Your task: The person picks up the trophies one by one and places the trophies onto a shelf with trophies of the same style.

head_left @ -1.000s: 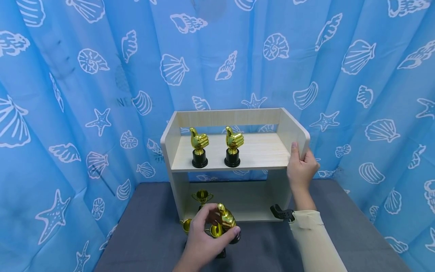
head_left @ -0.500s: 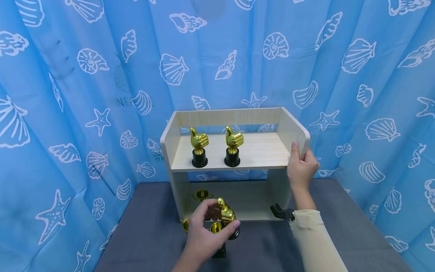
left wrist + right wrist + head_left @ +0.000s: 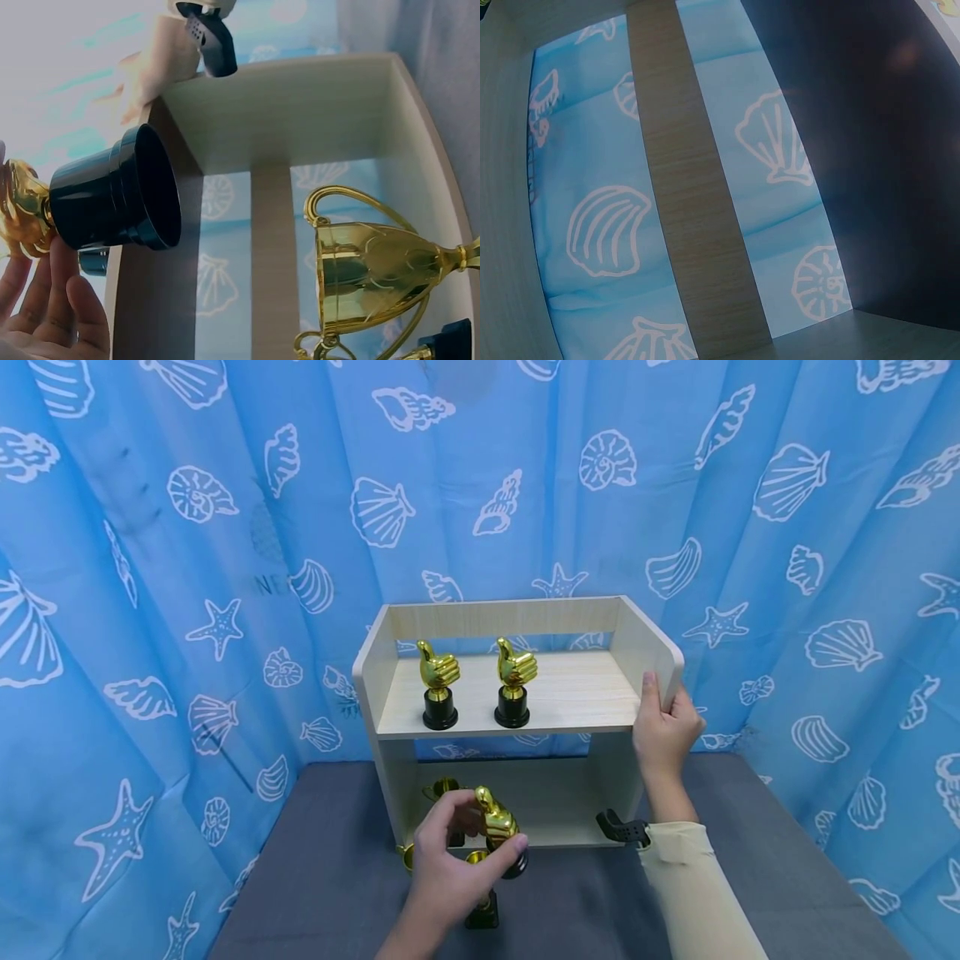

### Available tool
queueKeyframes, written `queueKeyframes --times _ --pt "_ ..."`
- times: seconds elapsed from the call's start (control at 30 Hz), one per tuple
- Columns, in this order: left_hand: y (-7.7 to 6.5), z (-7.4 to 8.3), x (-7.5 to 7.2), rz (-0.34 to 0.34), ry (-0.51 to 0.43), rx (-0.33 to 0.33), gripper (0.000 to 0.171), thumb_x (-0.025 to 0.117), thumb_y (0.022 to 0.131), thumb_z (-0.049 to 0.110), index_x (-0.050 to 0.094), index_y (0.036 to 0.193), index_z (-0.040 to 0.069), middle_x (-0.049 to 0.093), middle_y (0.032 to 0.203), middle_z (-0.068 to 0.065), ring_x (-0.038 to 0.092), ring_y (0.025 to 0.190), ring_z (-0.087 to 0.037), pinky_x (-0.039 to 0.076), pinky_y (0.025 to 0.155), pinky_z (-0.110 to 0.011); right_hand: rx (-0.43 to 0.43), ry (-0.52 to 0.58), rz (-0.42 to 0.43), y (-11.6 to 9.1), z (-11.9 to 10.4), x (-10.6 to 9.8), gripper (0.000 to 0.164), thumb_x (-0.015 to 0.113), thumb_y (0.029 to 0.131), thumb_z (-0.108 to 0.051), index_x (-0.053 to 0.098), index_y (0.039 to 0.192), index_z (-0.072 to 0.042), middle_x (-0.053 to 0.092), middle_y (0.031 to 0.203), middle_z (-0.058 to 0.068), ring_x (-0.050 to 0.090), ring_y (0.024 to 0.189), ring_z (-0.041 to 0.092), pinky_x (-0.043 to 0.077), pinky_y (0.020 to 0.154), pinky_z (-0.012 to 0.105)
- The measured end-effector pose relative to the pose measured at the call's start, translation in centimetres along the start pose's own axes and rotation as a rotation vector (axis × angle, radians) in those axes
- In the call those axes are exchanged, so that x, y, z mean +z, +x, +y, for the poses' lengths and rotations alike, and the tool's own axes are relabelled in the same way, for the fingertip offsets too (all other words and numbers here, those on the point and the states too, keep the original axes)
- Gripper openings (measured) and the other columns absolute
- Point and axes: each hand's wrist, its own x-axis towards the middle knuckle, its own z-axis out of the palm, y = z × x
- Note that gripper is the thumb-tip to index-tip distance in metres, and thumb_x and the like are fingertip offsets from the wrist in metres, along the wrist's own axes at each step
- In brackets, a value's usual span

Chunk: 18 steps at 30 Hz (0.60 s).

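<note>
My left hand [image 3: 448, 878] holds a gold thumbs-up trophy [image 3: 497, 820] between thumb and fingers, tilted, in front of the lower shelf. In the left wrist view its black base [image 3: 112, 196] points toward the shelf unit. With my right hand [image 3: 666, 733] I grip the front edge of the right side panel of the pale wooden shelf unit [image 3: 581, 693]. Two matching thumbs-up trophies, a left one [image 3: 439, 685] and a right one [image 3: 513, 683], stand upright on the upper shelf.
Gold two-handled trophy cups sit around my left hand: one on the lower shelf [image 3: 442, 787], a front cup [image 3: 482, 912] on the grey tabletop [image 3: 315, 893], and another [image 3: 407, 857] mostly hidden. A blue shell-print curtain [image 3: 480, 477] hangs behind.
My left hand has risen slightly with the thumbs-up trophy, uncovering more of the front cup's base. The right hand keeps its grip on the side panel.
</note>
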Motion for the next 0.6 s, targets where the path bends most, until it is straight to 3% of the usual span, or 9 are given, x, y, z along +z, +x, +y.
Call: queueKeyframes --times 0.27,0.6 --pt "0.42 0.02 -0.02 0.014 -0.009 0.051 0.048 0.087 0.074 0.036 0.061 0.114 0.028 0.064 0.094 0.012 0.063 0.077 -0.007 0.055 0.066 -0.025 -0.001 -0.006 0.008 0.0 -0.14 0.03 0.043 0.067 0.091 -0.042 0.074 0.11 -0.004 0.074 0.109 0.008 0.071 0.103 0.017 0.058 0.087 0.034" --pt "0.83 0.31 -0.03 0.01 -0.006 0.042 0.048 0.086 0.073 0.04 0.061 0.112 0.028 0.064 0.093 0.013 0.063 0.075 -0.007 0.055 0.065 -0.025 -0.001 -0.009 0.01 -0.07 -0.17 -0.05 0.043 0.068 0.091 -0.042 0.074 0.11 -0.004 0.075 0.109 0.007 0.071 0.104 0.014 0.057 0.086 0.027"
